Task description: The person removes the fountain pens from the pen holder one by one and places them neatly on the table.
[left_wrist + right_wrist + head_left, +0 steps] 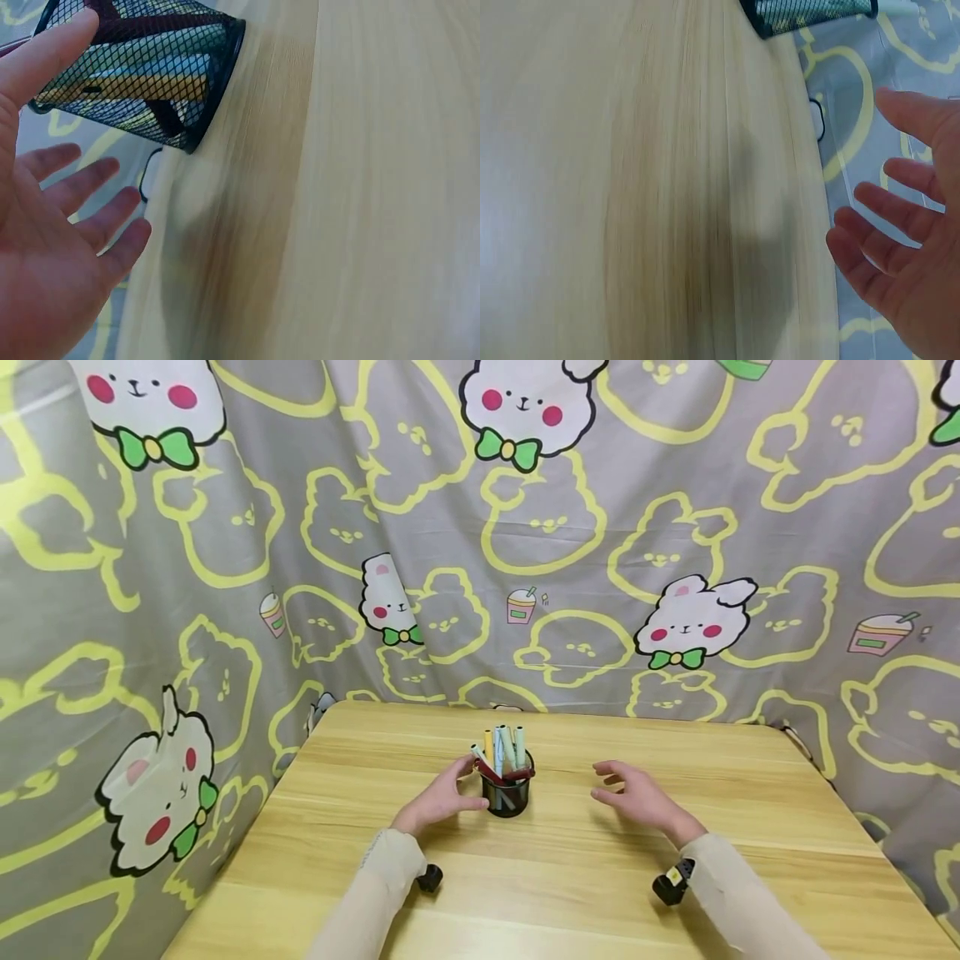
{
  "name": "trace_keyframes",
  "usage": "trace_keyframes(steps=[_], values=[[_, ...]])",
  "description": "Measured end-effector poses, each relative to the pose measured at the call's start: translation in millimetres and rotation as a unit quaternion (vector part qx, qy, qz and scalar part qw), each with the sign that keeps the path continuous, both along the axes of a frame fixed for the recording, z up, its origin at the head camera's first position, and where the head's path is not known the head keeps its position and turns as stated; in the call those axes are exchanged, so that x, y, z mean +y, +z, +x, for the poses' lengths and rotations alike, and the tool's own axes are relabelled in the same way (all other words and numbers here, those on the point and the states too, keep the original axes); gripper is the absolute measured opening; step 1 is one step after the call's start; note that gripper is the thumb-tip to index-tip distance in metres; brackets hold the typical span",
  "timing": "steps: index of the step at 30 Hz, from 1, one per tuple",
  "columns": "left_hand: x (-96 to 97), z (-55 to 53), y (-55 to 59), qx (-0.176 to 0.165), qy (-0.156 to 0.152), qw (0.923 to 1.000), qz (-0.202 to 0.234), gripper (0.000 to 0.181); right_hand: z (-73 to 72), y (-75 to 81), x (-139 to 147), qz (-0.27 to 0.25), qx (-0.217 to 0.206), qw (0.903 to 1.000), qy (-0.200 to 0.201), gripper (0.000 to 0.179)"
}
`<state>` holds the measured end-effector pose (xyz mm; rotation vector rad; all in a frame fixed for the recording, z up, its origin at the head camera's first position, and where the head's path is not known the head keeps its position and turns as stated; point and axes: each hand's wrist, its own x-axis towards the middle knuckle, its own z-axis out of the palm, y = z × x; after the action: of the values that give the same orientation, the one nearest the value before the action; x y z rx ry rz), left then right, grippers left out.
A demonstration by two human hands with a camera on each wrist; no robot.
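Observation:
A black mesh pen holder [507, 800] stands upright on the wooden table, with several markers [506, 748] in white, yellow, blue and pale green rising from it. Dark red items [517, 773] lie across its rim. My left hand [442, 797] is at the holder's left side, thumb in front and fingers spread apart; in the left wrist view the thumb overlaps the mesh [150, 60]. To the right, well away from the holder, my right hand [637, 793] hovers over the table with relaxed fingers and nothing in it. The right wrist view shows its palm [930, 277] bare.
The light wooden table [540, 893] reaches back to a grey curtain [442, 527] printed with yellow outlines and white bears, which also hangs along the left and right sides. Small black cameras [672, 882] are strapped at both wrists, by the beige sleeves [742, 885].

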<state>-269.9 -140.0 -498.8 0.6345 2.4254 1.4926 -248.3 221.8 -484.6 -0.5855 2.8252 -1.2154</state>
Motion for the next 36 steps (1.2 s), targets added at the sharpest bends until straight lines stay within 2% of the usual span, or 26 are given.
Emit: trace_keyframes(steps=[4, 8, 14, 22, 29, 31, 36], values=[[5.8, -2.5, -3.3, -0.016, 0.003, 0.9995, 0.027, 0.093, -1.2, 0.9, -10.3, -0.012, -0.009, 0.9997, 0.017, 0.046], [12.0, -4.9, -5.8, -0.019, 0.002, 0.9988, 0.045, 0.085, -1.1, 3.6, -22.3, -0.035, -0.018, 0.9989, 0.024, 0.041], [19.1, -9.0, -9.4, -0.015, -0.027, 0.9975, 0.064, 0.078, -0.6, 9.7, -41.2, -0.063, -0.019, 0.9973, 0.033, 0.033], [24.8, -15.6, -18.4, 0.015, -0.076, 0.9918, 0.102, 0.074, -1.9, 16.1, -61.0, -0.089, -0.004, 0.9944, 0.057, 0.026], [27.6, -12.6, -21.2, -0.001, -0.080, 0.9921, 0.097, 0.081, -2.3, 16.4, -77.2, -0.100, 0.006, 0.9933, 0.057, 0.027], [27.0, -10.7, -18.7, -0.012, -0.079, 0.9914, 0.104, 0.082, -3.1, 16.8, -81.2, -0.105, 0.010, 0.9931, 0.052, 0.027], [25.0, -3.6, -3.9, -0.044, -0.067, 0.9904, 0.113, 0.074, -7.2, 19.4, -90.3, -0.113, 0.005, 0.9927, 0.042, 0.029]])
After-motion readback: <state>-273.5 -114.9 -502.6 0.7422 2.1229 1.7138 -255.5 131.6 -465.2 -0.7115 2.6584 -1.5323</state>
